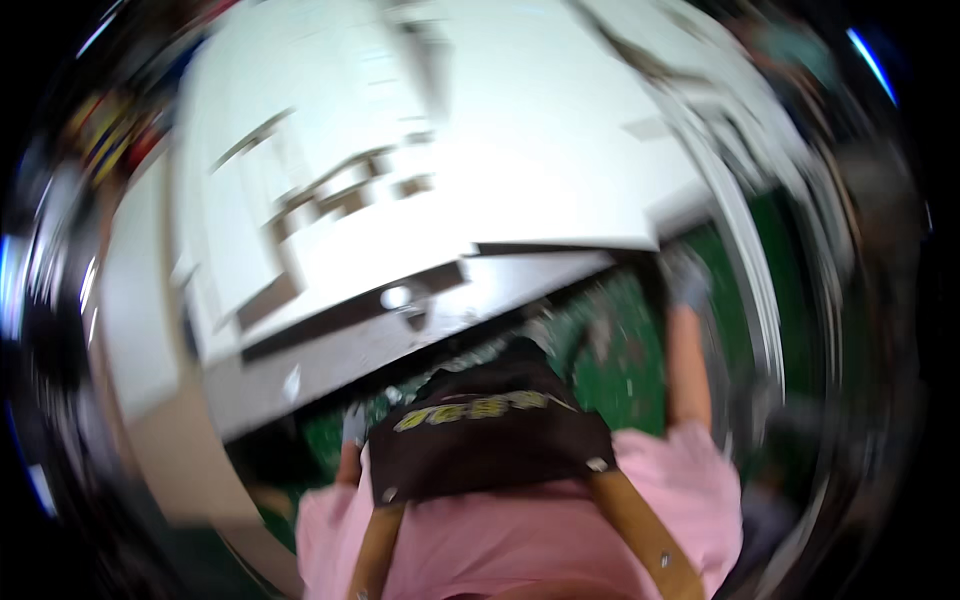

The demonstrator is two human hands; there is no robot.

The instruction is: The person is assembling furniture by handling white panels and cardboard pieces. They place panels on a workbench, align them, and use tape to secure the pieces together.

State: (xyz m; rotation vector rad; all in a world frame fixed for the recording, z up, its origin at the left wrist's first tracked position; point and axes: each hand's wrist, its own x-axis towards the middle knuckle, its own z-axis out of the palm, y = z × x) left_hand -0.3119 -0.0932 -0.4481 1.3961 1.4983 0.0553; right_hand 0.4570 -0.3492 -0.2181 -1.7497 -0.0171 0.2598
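My right hand [685,280], in a pale grey glove, is at the near right corner of a stack of flat white cardboard sheets [560,150]. Motion blur smears its fingers, so whether it grips or only touches a sheet does not show. Down by my left side, my left hand [354,424] is also gloved in grey, below the table's front edge and apart from the sheets. Only a small part of it shows, and its fingers cannot be made out. The sheets have brown cut edges and slots, and lie on a grey tabletop [335,362].
A tan board or carton [190,460] stands at the left of the table. White sheets or panels [755,270] rise along the right side. Worn green floor [620,335] shows between the table and my dark apron [490,440]. Blurred coloured shapes line the far edges.
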